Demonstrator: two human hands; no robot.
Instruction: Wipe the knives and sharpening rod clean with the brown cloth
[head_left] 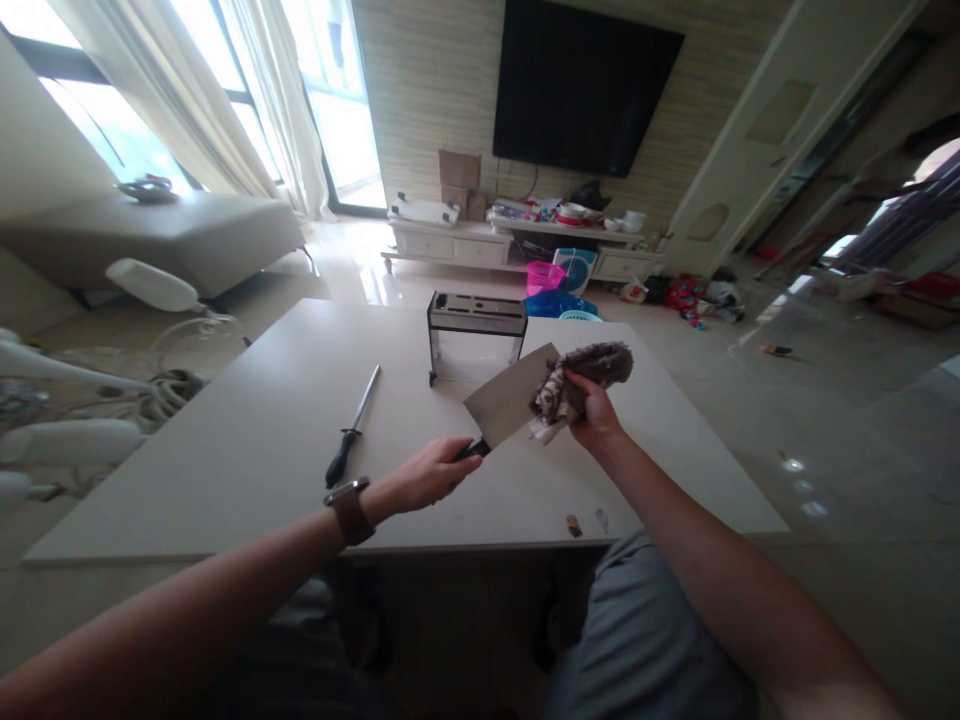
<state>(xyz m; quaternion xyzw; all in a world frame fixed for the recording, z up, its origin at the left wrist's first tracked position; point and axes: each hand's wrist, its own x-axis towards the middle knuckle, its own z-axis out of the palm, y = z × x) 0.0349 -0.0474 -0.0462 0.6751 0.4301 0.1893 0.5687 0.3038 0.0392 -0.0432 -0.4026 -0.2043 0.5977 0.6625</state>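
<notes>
A wide-bladed cleaver [511, 398] is held above the white table [270, 400], its blade pointing up and to the right. Closed around its black handle is my left hand [435, 472], with a watch on the wrist. My right hand [596, 412] grips a bunched brown and white cloth [592, 375], which covers the far end of the blade. Beyond the blade stands a knife block [478, 312] with a slotted top. To the left, a sharpening steel [352, 430] with a black handle lies on the table.
Two small items, one a yellow and black piece [574, 526], lie near the table's front edge. White chairs [75, 440] are at the left. Past the table are a pink basket [544, 277], a blue tub [559, 304] and a low cabinet [450, 245] under a television [585, 85].
</notes>
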